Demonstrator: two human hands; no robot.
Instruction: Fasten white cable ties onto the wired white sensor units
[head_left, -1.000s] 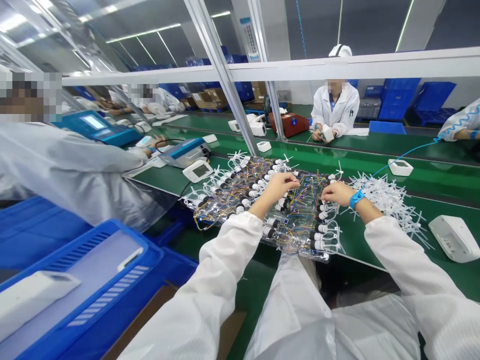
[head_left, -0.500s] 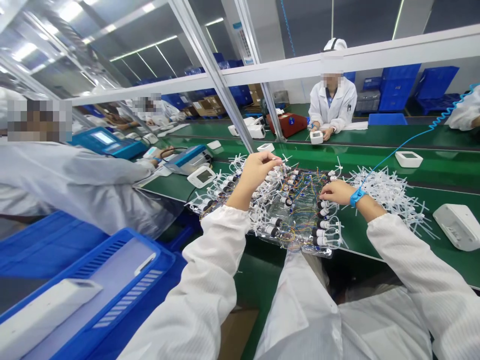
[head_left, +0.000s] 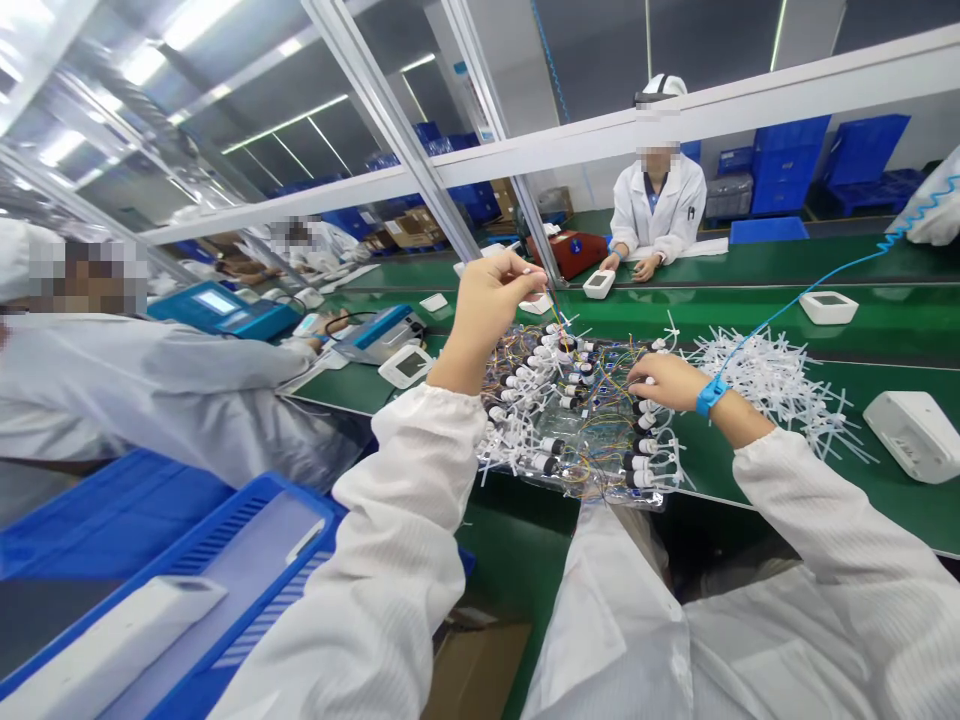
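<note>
A clear tray (head_left: 600, 480) of small cylindrical parts with coloured wires (head_left: 577, 400) lies on the green bench in front of me. My left hand (head_left: 491, 300) is raised above its far left side, fingers pinched on thin coloured wires that run down to one of the parts. My right hand (head_left: 664, 380), with a blue wrist strap (head_left: 709, 395), rests on the parts at the tray's right side, fingers curled down on them.
A heap of white cable ties (head_left: 780, 385) lies right of the tray. White device housings (head_left: 911, 435) sit on the bench. A blue bin (head_left: 187, 590) stands at lower left. A person in white (head_left: 142, 385) works at my left, another person (head_left: 656, 215) across the bench.
My left hand has lifted from the tray up and to the left, drawing wires with it. My right hand has stayed on the tray's right side.
</note>
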